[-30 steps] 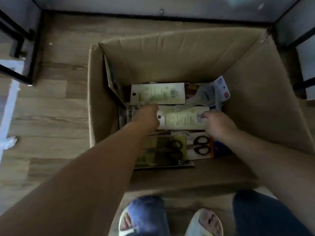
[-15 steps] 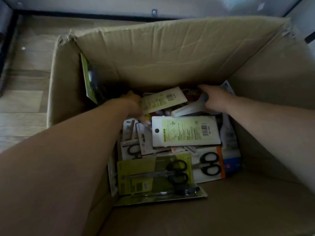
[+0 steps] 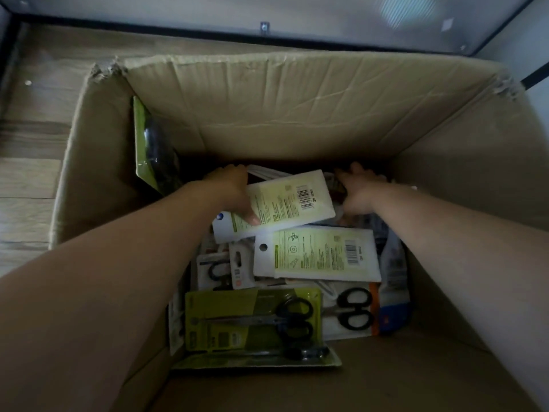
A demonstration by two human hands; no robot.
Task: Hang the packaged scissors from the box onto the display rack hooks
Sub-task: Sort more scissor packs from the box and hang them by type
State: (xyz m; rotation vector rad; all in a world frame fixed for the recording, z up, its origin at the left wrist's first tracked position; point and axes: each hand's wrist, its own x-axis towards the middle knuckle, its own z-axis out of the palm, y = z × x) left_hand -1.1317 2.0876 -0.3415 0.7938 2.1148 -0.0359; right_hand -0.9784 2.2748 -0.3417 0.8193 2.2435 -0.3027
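Setting: a wood-plank floor in dim light, with a dark metal frame rail running past the far side; no display hooks are in view.
Box: a large open cardboard box stands on the floor, its far wall creased and its far-left corner torn.
Contents: packaged scissors lie piled along the box's left and middle bottom; a green-carded pair sits by the near edge, a black-handled pair just beside it to the right, and a green pack stands against the left wall.
Left hand: the left hand grips a white-backed pack, barcode side up, thumb pressed on its face and fingers curled under its far edge.
Right hand: the right hand reaches toward the far right corner, fingers spread over the heap; what it holds, if anything, I cannot tell.
Change: half a second ago that pack lay lower at the far end of the pile; now it is tilted up and overlaps a second white-backed pack.
Meaning: one pack looks secured for lifting out; nothing is hung yet.
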